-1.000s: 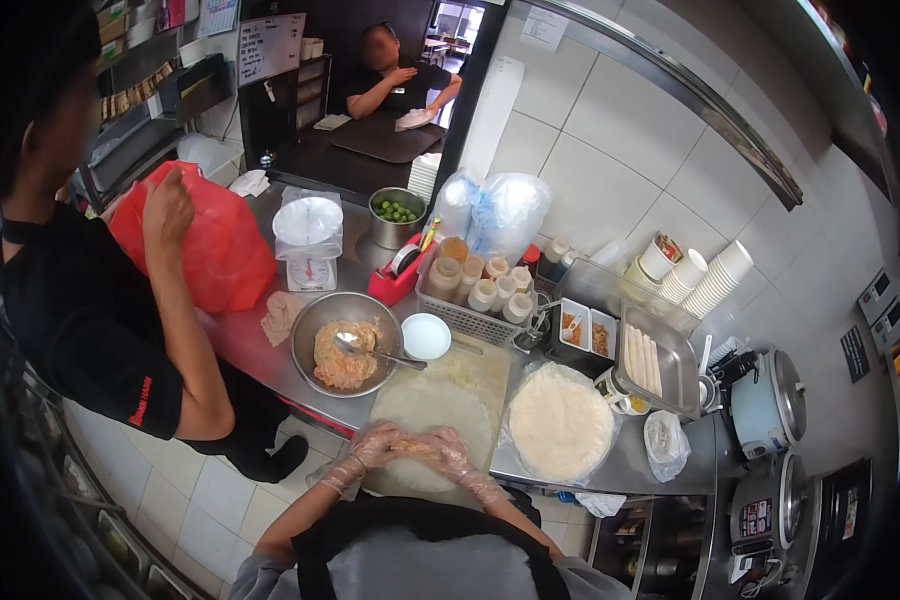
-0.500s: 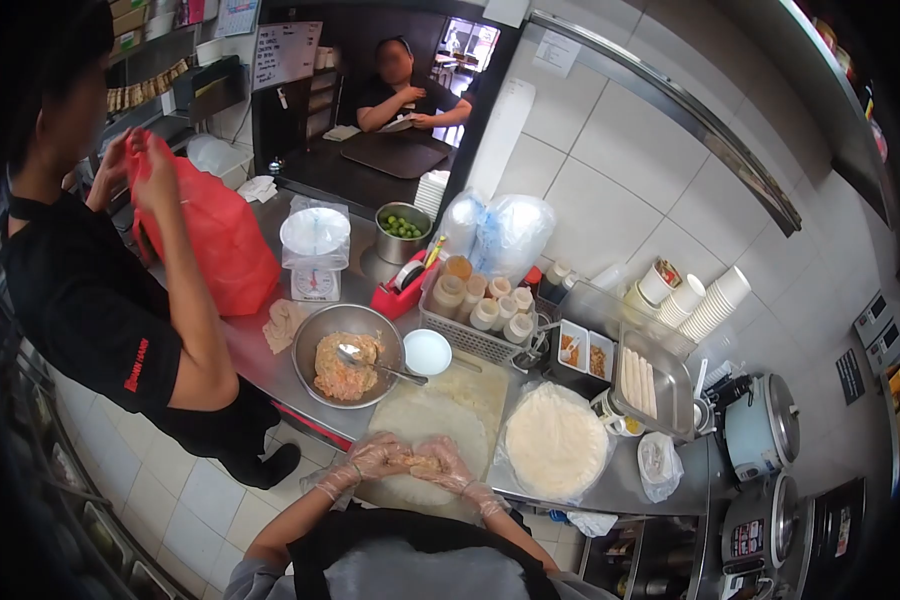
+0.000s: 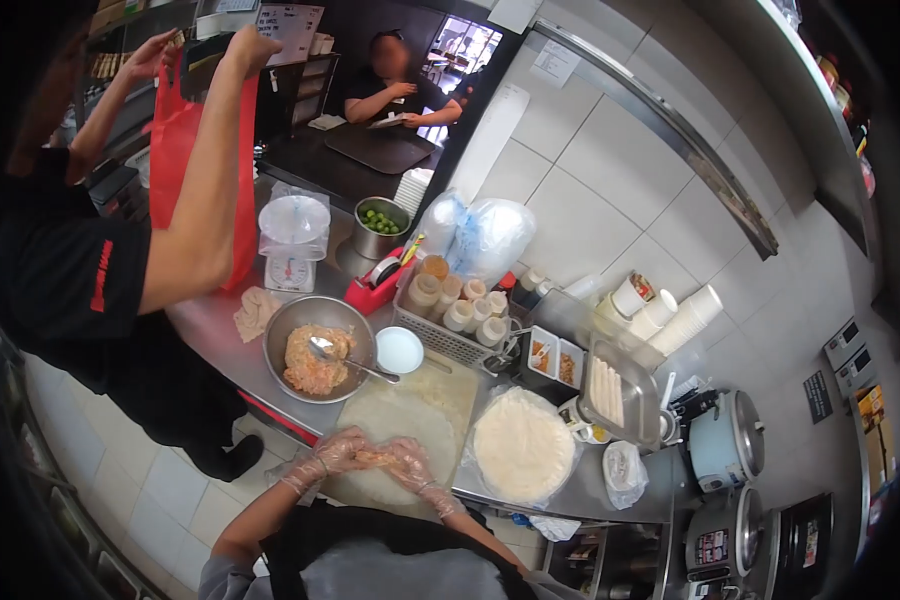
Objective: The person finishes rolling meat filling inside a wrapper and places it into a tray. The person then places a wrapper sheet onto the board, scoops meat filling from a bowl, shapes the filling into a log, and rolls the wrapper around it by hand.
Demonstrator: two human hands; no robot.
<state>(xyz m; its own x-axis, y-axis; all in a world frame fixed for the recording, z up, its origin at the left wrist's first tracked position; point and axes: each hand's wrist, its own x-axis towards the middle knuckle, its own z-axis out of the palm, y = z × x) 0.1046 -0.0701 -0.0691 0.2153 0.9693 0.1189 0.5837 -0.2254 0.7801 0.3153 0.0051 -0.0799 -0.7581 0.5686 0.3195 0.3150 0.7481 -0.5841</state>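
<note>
My left hand and my right hand, both in clear plastic gloves, close around a strip of minced meat filling between them. The fingers partly cover it. Under my hands a thin pale round wrapper lies on a cutting board. Beyond my left hand stands a steel bowl of pinkish minced filling with a spoon resting in it. A small white bowl sits beside it. Right of the board is a stack of round wrappers on plastic.
Sauce bottles stand in a grey basket. A steel tray holds several pale rolls. A scale and a pot of green fruits are behind. At left a co-worker holds up a red bag; another person stands beyond the opening.
The view has shifted, so the counter items appear further left. The co-worker has lifted the red bag higher by its handles. My hands still hold the filling over the wrapper.
</note>
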